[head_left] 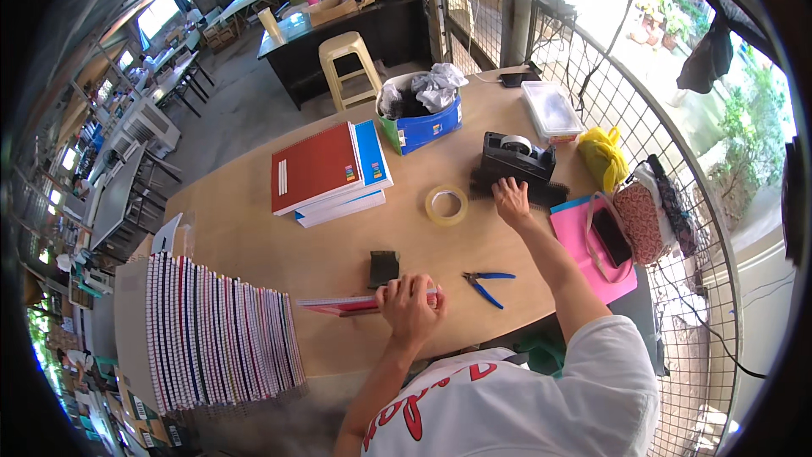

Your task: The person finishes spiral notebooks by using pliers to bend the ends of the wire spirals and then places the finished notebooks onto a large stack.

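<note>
My left hand [410, 309] is closed around a thin notebook [338, 305] with a pink edge, held on its edge above the table. Just beyond it lies a small dark block [384, 269]. My right hand [511, 200] reaches forward with its fingers apart over a heap of black, bristly-looking strips [550, 195], perhaps binding coils. The strips lie at the foot of a black tape dispenser [518, 156]. Blue-handled pliers [488, 286] rest on the table between my arms. A roll of clear tape [446, 205] lies left of my right hand.
A long row of coil-bound notebooks [224, 334] stands at the left. Red and blue notebooks [317, 169] are stacked farther back, beside a blue box [427, 129] of crumpled plastic. At the right are a plastic container [551, 110], a yellow bag [602, 156], a pink folder [584, 241] and a wire-mesh fence [710, 288].
</note>
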Demonstrator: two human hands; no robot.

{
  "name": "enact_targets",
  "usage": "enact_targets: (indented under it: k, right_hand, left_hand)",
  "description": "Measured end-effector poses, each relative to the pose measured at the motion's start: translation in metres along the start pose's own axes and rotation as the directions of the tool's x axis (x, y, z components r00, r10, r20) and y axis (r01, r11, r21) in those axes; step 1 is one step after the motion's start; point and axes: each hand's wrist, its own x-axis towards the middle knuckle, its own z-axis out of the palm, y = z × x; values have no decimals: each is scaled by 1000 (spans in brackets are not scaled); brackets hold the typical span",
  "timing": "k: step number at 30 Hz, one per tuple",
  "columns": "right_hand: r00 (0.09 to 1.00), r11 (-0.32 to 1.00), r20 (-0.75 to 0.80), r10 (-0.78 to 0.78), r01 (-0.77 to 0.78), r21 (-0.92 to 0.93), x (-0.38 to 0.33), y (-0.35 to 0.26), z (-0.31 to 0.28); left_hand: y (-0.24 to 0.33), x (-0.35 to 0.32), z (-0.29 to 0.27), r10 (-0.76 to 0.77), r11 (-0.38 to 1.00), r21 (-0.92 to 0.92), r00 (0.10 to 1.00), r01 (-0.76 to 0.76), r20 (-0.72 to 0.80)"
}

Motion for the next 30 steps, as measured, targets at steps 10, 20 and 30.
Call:
enact_targets:
  k: [10, 20, 30]
  right_hand:
    - [962, 833, -78, -263, 267, 484, 52, 62, -55]
    - [753, 447, -5, -658, 396, 802, 14, -43, -178]
    - [879, 388, 93, -468, 110, 915, -50, -110, -220]
  left_hand:
    - [-4, 17, -38, -79, 904, -407, 987, 129, 137]
    - [-19, 13, -41, 29, 965, -260, 969, 37, 247]
    - [-17, 6, -48, 47, 965, -261, 973, 14, 227]
